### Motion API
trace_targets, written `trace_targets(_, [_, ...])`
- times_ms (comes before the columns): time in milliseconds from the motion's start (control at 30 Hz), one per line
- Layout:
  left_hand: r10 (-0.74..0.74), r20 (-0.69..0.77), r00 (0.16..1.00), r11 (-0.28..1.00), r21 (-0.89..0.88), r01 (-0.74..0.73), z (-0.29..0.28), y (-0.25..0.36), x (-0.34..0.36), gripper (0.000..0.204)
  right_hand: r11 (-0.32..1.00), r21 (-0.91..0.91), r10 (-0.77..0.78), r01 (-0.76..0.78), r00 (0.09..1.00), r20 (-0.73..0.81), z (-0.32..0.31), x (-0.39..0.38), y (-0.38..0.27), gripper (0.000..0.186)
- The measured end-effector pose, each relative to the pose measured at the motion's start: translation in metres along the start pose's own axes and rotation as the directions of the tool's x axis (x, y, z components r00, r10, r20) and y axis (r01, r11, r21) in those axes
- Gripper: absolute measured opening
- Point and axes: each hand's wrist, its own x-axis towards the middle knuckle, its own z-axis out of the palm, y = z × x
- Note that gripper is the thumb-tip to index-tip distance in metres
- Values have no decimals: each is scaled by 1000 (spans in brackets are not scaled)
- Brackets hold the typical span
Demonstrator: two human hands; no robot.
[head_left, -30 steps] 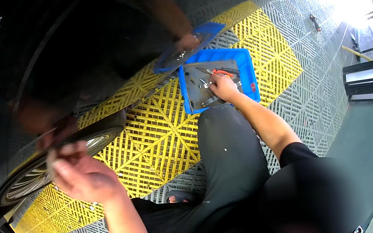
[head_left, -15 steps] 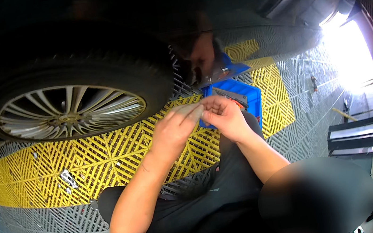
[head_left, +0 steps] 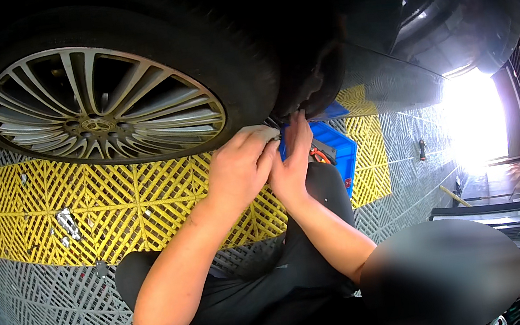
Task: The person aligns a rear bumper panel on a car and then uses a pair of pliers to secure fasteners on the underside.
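Note:
My left hand (head_left: 239, 168) is closed beside the tyre, its fingertips bunched round something too small to make out. Just right of it, my right hand (head_left: 292, 154) has its fingers stretched upward to the dark lower edge of the car body (head_left: 322, 84), behind the wheel (head_left: 97, 125) with its silver spoked rim. Behind the hands a blue plastic bin (head_left: 346, 160) holds an orange-handled tool (head_left: 319, 155) and grey items, partly hidden by the right hand. My bent legs in dark trousers are under my forearms.
Yellow and grey grid tiles (head_left: 18, 193) form the floor, with silvery scraps (head_left: 68, 223) at left and a dark hand tool (head_left: 422, 149) at right. Long dark panels (head_left: 479, 211) and a stick (head_left: 454, 195) lie at lower right; a bright opening (head_left: 473, 119) is beyond.
My right hand has left the bin and come up beside my left, then straightened its fingers toward the car. My left hand has moved right. The view has swung, bringing the whole wheel in.

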Motion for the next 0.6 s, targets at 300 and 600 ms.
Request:
trace_targets(300, [-374,17,927,843,-411,348,22,21,2,15,957,-200,-189,212,974,127,6,17,10,69])
trace_targets(600, [-780,204,591,-165,-979,121,117,22,6,34,853,-446,-138,271,941,308,16,16,0,74])
